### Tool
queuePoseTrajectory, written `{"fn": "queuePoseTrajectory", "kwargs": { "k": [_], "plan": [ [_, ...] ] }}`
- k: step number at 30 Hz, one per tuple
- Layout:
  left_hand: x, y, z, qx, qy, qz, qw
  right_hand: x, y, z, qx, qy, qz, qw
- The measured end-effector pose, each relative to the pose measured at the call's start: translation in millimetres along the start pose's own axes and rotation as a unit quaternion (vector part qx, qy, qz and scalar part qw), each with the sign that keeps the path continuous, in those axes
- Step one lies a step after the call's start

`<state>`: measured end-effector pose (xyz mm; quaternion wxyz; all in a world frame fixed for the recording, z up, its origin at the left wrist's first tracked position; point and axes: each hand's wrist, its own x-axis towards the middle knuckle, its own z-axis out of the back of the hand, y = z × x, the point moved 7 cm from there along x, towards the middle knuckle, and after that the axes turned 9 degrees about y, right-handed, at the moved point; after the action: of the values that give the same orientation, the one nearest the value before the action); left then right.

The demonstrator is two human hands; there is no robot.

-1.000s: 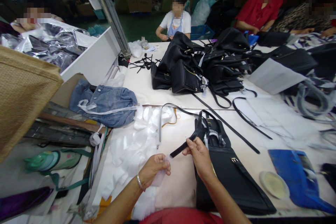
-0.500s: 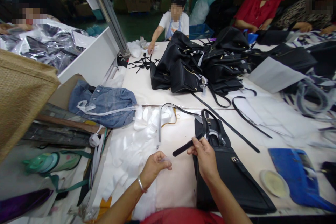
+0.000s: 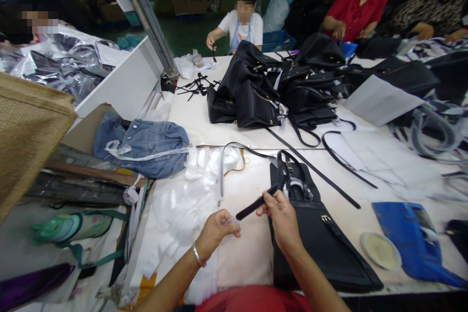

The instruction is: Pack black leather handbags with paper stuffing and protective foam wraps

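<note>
Pinched in my right hand (image 3: pixel 282 219) is a black strap (image 3: pixel 252 208), its rounded end pointing left toward my other hand. The strap runs back to the black bag (image 3: pixel 325 256), which lies flat on the table just right of my hand, with a buckle on its front. My left hand (image 3: pixel 218 233) has thumb and fingers closed on a small piece of clear plastic film (image 3: pixel 233 221). A narrow gap or slight overlap lies between strap tip and film; I cannot tell which. White film sleeves (image 3: pixel 175 209) are spread to the left.
Black bags (image 3: pixel 252 92) are heaped at the back middle, long straps trailing forward. A denim bag (image 3: pixel 146 144) lies at left, near a green bottle (image 3: pixel 66 226). At right are a round dish (image 3: pixel 380 251) and a blue holder (image 3: pixel 405 239). Co-workers (image 3: pixel 244 29) sit across the table.
The strap end in my right hand has shifted slightly left and down, nearer the film in my left hand. Across the table, a co-worker's hand has risen holding a small black piece.
</note>
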<state>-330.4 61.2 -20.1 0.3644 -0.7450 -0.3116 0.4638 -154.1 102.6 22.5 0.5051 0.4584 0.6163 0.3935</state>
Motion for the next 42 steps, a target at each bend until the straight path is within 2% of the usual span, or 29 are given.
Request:
{"fn": "queuePoseTrajectory", "kwargs": {
  "k": [9, 14, 21, 30, 33, 36, 42],
  "plan": [
    [-1.9, 5.0, -9.9, -0.121, 0.053, 0.048, 0.990, 3.7, 1.4, -3.0, -0.023, 0.006, 0.008, 1.000],
    [-0.2, 0.2, -7.4, -0.138, 0.046, 0.045, 0.988, 2.3, 3.8, 0.7, -0.057, -0.009, 0.015, 0.998],
    [0.4, 2.2, -2.4, -0.110, 0.003, 0.042, 0.993, -3.6, 2.5, 8.2, -0.086, -0.025, 0.016, 0.996],
    [1.2, 0.0, 1.1, -0.024, -0.006, 0.018, 1.000, -3.3, 4.8, 4.3, -0.142, -0.018, 0.015, 0.990],
    [1.9, 0.9, -0.1, -0.005, -0.002, 0.019, 1.000, -2.0, 3.7, 0.5, -0.136, -0.003, 0.010, 0.991],
    [2.6, 4.4, -4.1, -0.025, 0.025, 0.040, 0.999, 0.5, -2.0, -4.1, -0.112, 0.025, 0.001, 0.993],
    [-0.2, -2.5, -7.4, -0.024, 0.061, 0.036, 0.997, 6.3, -28.5, 0.0, 0.003, 0.024, -0.037, 0.999]
  ]
}}
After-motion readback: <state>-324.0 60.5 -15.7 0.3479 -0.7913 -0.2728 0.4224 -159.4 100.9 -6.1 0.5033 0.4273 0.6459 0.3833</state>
